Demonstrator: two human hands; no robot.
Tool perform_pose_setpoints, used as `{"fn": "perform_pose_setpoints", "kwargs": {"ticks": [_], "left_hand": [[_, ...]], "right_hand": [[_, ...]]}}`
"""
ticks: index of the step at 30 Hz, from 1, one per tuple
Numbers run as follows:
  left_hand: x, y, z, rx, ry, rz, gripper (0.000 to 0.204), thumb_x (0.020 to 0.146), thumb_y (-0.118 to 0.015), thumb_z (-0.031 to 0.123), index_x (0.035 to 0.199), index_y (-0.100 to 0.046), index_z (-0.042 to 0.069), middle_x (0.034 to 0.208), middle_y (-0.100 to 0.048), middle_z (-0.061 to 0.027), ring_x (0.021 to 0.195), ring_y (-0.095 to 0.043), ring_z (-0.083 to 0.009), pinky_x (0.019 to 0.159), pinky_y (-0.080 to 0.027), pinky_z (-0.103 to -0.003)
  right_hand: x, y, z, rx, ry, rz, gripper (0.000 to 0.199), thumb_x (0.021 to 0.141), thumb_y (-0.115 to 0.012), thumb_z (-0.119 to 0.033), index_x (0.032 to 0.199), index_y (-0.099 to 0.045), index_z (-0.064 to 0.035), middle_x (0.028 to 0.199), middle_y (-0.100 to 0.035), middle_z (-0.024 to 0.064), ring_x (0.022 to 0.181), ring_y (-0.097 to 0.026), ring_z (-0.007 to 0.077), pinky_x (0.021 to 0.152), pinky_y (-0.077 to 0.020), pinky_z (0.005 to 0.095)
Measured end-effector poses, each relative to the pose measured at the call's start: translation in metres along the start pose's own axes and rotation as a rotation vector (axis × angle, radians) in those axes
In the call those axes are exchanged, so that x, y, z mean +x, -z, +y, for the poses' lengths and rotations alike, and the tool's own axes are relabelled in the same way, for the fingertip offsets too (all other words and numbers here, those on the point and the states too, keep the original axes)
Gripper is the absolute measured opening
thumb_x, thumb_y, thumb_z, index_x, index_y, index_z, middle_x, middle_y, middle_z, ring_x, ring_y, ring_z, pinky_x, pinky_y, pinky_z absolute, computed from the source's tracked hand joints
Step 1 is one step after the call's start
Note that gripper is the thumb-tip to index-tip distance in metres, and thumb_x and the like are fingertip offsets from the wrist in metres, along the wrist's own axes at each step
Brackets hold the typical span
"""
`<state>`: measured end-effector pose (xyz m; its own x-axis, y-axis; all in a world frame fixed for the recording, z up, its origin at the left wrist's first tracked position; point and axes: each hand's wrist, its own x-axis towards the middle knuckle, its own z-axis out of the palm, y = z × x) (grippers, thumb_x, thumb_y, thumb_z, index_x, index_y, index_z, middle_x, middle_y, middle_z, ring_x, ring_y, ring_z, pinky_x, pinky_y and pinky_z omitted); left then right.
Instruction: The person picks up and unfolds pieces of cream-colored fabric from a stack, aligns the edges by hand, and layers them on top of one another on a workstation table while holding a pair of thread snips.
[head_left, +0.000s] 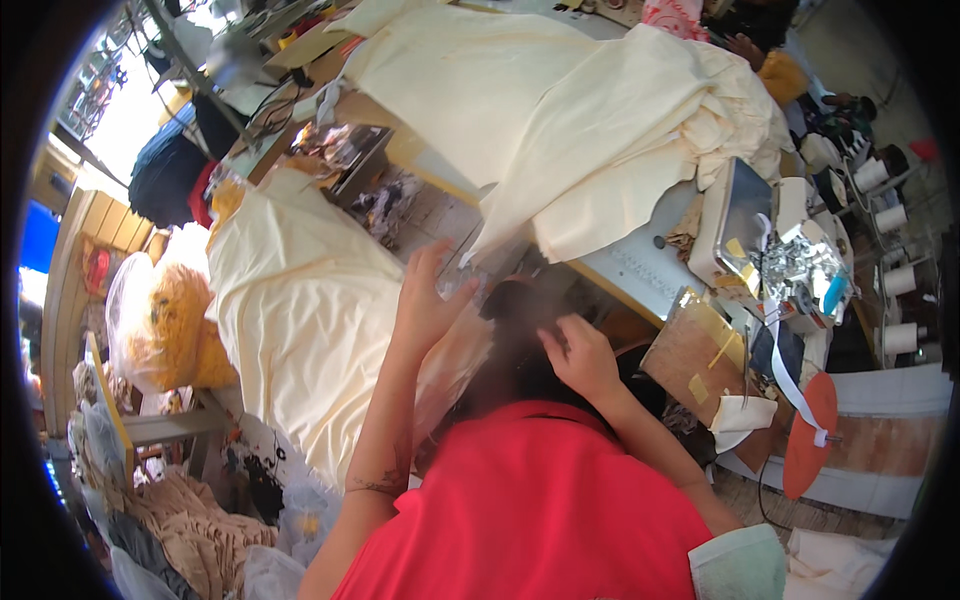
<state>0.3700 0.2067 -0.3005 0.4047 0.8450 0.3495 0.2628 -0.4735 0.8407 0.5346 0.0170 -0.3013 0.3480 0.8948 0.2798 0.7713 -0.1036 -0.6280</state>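
My left hand (430,302) is raised beside the cream cloth (310,290) that drapes down on the left. Its fingers point away from me, the thumb stands apart, and nothing shows in the grip. Closer to my chest, my right hand (586,358) is closed with curled fingers; whatever it may hold is hidden. A dark, blurred shape (515,335) lies between the two hands. Beyond them a large cream cloth (500,90) spreads over the table, one pointed corner hanging over the near edge.
On the right stands a sewing machine (740,215) with a white tape running to an orange disc (810,435). Thread cones (900,280) line the far right. A bag of yellow cloth (165,320) and a pile of beige pieces (205,530) sit at left.
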Motion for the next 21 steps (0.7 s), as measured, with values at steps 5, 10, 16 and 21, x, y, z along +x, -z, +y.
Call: {"fn": "perform_pose_setpoints", "kwargs": {"ticks": [5, 10, 16, 21], "left_hand": [[0.039, -0.044, -0.005, -0.105, 0.300, -0.200, 0.029, 0.093, -0.072, 0.022, 0.110, -0.067, -0.001, 0.106, -0.067, -0.0123, 0.097, -0.061, -0.0177, 0.081, -0.048, -0.030], [0.070, 0.015, 0.051, -0.664, 0.309, 0.236, 0.035, 0.096, -0.062, 0.024, 0.122, -0.062, 0.001, 0.116, -0.065, -0.0165, 0.108, -0.063, -0.0272, 0.092, -0.050, -0.039], [0.034, 0.181, 0.099, -1.007, 0.201, 0.790, 0.044, 0.102, -0.052, 0.037, 0.133, -0.058, 0.006, 0.128, -0.063, -0.0172, 0.117, -0.063, -0.0316, 0.099, -0.053, -0.048], [-0.030, 0.275, 0.079, 0.966, -0.532, 0.870, 0.057, 0.092, -0.074, 0.032, 0.142, -0.055, 0.011, 0.140, -0.055, -0.0250, 0.122, -0.061, -0.0390, 0.102, -0.051, -0.047]], "right_hand": [[-0.017, 0.038, 0.004, 0.001, -0.054, -0.037, 0.027, 0.091, -0.071, -0.026, 0.101, -0.063, -0.0023, 0.091, -0.066, 0.0171, 0.080, -0.066, 0.0394, 0.068, -0.0544, 0.0449], [-0.005, 0.086, -0.029, 0.062, -0.137, 0.112, 0.026, 0.091, -0.070, -0.021, 0.110, -0.065, -0.0044, 0.096, -0.069, 0.0169, 0.086, -0.068, 0.0381, 0.071, -0.0558, 0.0421], [0.017, 0.115, -0.031, 0.204, -0.097, 0.249, 0.023, 0.093, -0.058, 0.003, 0.115, -0.063, 0.0005, 0.099, -0.066, 0.0211, 0.089, -0.067, 0.0376, 0.076, -0.0532, 0.0389], [0.076, 0.122, -0.069, 0.233, 0.143, 0.450, 0.041, 0.095, -0.054, 0.007, 0.134, -0.057, -0.0061, 0.133, -0.051, 0.0238, 0.100, -0.064, 0.0384, 0.081, -0.0521, 0.0374]]}}
